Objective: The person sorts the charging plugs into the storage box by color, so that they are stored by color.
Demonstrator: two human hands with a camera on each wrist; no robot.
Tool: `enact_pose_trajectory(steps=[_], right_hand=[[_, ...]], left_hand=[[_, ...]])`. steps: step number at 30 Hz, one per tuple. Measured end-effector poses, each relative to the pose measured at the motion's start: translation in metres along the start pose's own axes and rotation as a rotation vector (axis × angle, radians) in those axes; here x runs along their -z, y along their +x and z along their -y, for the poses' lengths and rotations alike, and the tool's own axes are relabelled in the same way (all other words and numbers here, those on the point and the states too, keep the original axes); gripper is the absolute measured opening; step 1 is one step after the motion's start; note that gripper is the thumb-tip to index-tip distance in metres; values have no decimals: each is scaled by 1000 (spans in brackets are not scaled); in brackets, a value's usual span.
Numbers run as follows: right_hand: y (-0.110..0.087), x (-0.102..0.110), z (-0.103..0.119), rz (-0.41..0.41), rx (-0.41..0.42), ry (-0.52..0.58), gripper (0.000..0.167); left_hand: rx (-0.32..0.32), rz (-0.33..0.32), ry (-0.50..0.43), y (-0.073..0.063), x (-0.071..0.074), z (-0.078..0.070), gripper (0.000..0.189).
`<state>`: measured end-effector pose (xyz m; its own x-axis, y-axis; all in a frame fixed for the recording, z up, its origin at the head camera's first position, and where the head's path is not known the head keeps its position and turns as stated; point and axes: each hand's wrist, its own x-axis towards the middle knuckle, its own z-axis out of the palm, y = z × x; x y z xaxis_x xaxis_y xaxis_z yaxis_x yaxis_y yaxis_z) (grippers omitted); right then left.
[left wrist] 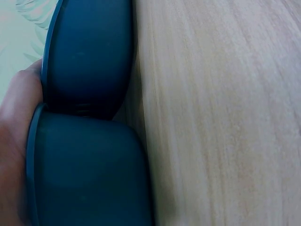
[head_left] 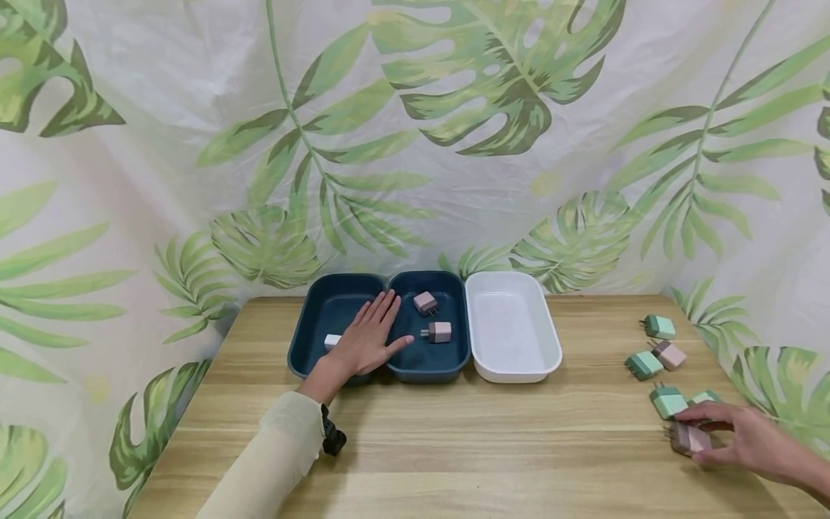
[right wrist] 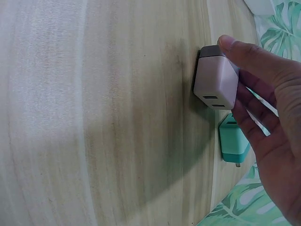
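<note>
At the table's right side my right hand (head_left: 746, 436) pinches a pink plug charger (head_left: 689, 438) between thumb and fingers. In the right wrist view this charger (right wrist: 214, 80) shows two USB slots, and a green charger (right wrist: 233, 139) lies just beside it. My left hand (head_left: 363, 342) rests with straight fingers across the adjoining rims of the left blue tray (head_left: 331, 306) and the middle blue tray (head_left: 428, 362). A white charger (head_left: 331, 342) is partly hidden by that hand in the left tray. Two pink chargers (head_left: 439, 332) lie in the middle tray.
A white tray (head_left: 512, 324) stands against the middle blue one. Along the table's right edge lie green chargers (head_left: 660, 326), (head_left: 645, 365), (head_left: 668, 401) and another pink charger (head_left: 669, 355). Behind the wooden table (head_left: 454, 447) hangs a leaf-patterned cloth (head_left: 389, 144).
</note>
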<state>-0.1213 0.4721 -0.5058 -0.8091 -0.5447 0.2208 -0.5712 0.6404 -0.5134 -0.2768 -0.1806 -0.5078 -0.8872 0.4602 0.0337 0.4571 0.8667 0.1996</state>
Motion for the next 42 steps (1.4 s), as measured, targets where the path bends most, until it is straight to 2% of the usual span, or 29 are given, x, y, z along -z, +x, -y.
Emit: enact_pose_trajectory(steps=[6, 12, 17, 27, 32, 36, 42], right_hand=[[-2, 1, 0, 26, -55, -2, 55], [-7, -1, -2, 35, -131, -58, 54], [-9, -5, -3, 2, -99, -69, 56], [-6, -7, -1, 36, -113, -59, 48], [-2, -8, 3, 34, -91, -91, 48], [3, -8, 6, 19, -42, -97, 49], [15, -5, 9, -39, 74, -94, 55]], left_hand=[[1, 1, -2, 1, 1, 1, 97], [1, 14, 3, 1, 2, 0, 97], [-7, -3, -5, 0, 3, -1, 97], [-6, 4, 1, 0, 0, 0, 99], [-1, 5, -8, 1, -1, 0, 97], [0, 2, -7, 2, -2, 1, 95], [2, -1, -7, 1, -2, 1, 95]])
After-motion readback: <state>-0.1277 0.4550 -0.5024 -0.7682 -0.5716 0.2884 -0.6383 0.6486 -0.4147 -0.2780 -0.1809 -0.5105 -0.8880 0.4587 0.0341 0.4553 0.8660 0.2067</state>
